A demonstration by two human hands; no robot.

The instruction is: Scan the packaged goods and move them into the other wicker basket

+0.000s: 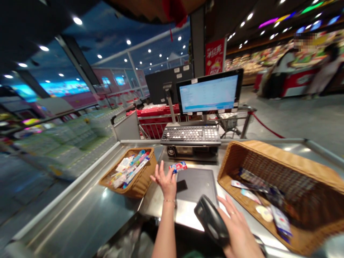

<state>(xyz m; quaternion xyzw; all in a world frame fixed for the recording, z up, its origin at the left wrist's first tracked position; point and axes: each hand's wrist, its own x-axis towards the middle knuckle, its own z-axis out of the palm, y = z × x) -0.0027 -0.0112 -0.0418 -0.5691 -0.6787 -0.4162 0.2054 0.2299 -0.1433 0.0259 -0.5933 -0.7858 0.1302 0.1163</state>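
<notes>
My left hand (165, 179) is over the metal counter with its fingers spread. Just beyond its fingertips is a small red, white and blue packet (178, 166); whether the thumb touches it I cannot tell. A black handheld scanner (212, 219) is in my right hand (238, 224), some of whose fingers stretch out beside it. Left of my left hand stands a wicker basket (145, 179) with several small packaged items. On the right, a larger wicker basket (251, 145) holds several packets. A grey plate (197, 182) with a small dark patch lies between my hands.
Behind the plate stand a keyboard (190, 133) and a lit monitor (209, 91). Shopping carts (154, 125) are beyond the counter (107, 211). Two people are in the distance at the right, near a red and white stand (295, 82).
</notes>
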